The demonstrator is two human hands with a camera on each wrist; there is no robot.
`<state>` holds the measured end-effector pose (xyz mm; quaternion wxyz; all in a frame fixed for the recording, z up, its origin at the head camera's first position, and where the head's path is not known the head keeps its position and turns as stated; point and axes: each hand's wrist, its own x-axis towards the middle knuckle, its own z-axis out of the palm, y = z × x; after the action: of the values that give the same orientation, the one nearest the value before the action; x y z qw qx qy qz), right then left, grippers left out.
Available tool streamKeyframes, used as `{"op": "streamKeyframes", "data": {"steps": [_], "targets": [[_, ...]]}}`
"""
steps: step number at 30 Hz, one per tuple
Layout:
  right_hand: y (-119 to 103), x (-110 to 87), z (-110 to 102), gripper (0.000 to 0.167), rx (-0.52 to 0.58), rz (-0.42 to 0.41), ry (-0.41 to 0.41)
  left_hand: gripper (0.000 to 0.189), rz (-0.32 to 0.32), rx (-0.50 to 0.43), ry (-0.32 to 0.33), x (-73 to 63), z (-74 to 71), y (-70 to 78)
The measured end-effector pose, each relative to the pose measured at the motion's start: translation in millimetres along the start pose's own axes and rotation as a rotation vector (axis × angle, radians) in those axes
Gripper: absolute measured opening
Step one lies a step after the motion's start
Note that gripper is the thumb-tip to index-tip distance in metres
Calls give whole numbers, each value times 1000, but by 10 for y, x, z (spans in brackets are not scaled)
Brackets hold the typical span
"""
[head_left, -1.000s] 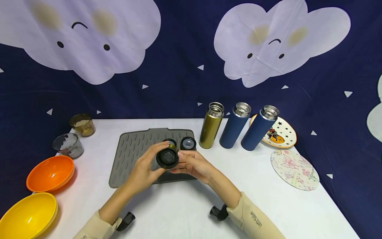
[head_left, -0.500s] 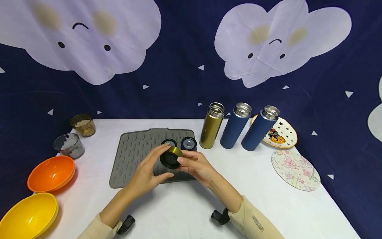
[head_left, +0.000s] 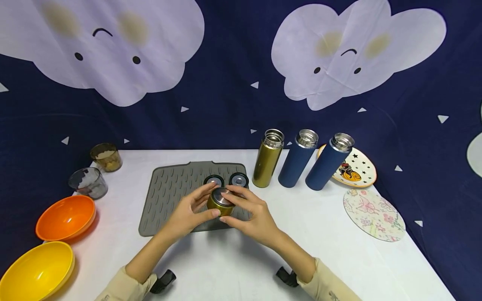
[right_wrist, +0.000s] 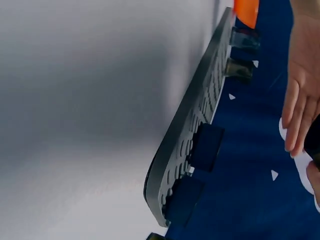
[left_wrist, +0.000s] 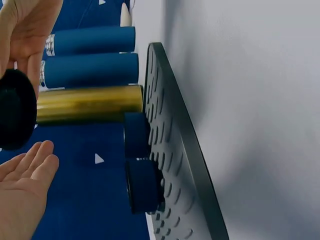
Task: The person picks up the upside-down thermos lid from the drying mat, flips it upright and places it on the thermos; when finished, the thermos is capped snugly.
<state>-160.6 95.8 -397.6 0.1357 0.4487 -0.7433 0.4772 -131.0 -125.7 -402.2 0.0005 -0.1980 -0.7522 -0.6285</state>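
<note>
A gold bottle lid (head_left: 220, 205) with a silver top is up over the front of the grey drying mat (head_left: 165, 196). My right hand (head_left: 256, 215) holds it, fingers over the top and thumb at the lower edge. Around its other side is my left hand (head_left: 190, 211), thumb and fingertips close to the lid. In the left wrist view, the left hand (left_wrist: 22, 192) has straight fingers, apart from the lid's black underside (left_wrist: 15, 110). Two blue lids (left_wrist: 142, 185) with black rims lie upside down on the mat behind.
An uncapped gold bottle (head_left: 266, 163) and two uncapped blue bottles (head_left: 295, 163) stand at the back right. Beside them are a decorated plate (head_left: 363, 169) and a round floral mat (head_left: 376, 215). Along the left stand two glasses (head_left: 94, 188), an orange bowl (head_left: 65, 217) and a yellow bowl (head_left: 37, 271).
The gold lid has turned from showing its black underside to showing its silver top. My right fingers have shifted over the top; the left hand stays beside the lid.
</note>
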Motion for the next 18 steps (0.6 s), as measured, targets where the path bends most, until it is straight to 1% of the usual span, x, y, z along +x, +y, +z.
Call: {"op": "streamKeyframes", "data": {"steps": [2,5,9,12,14,16,18], "targets": [[2,-8,5,46,-99,-98,-2,78,-3,24,2,3,50,7],[4,-9,-1,43,-210,-209,-8,81,9,57,25,-2,126,28],[2,-8,-9,38,-331,-331,-7,80,41,114,85,-7,204,57],[2,-11,-2,34,-386,-391,-3,79,86,161,127,-5,243,61],[6,-17,5,32,-406,-416,-2,79,120,201,151,-3,261,51],[12,-24,9,35,-427,-431,-6,78,147,241,176,-5,271,33],[23,-31,8,42,-445,-420,-28,77,169,287,202,-6,276,8]]}}
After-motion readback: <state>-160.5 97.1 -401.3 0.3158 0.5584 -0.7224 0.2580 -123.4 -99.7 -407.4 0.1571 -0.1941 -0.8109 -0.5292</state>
